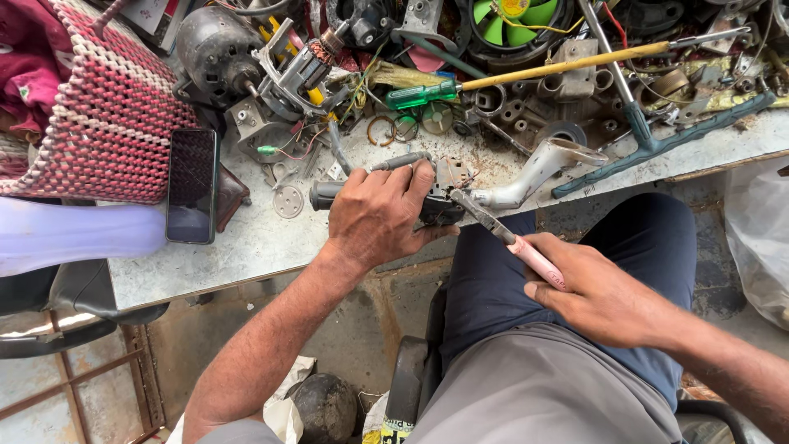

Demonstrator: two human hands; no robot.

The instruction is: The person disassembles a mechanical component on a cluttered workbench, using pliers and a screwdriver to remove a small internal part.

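While my left hand (380, 215) clamps the dark metal part (427, 205) at the bench (246, 247) edge, my right hand (596, 292) grips pink-handled pliers (501, 234). The part looks hard and heavy, so I hold its thick body.

repair workshop, cluttered workbench (246, 247); electric motor (215, 51), screwdriver (526, 76), loose parts

Left hand (380, 215) palm-down, fingers curled in a clasp; right hand (596, 292) closed, thumb along top.

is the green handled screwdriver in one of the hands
No, the green-handled screwdriver lies on the bench among parts, while the right hand holds pink-handled pliers.
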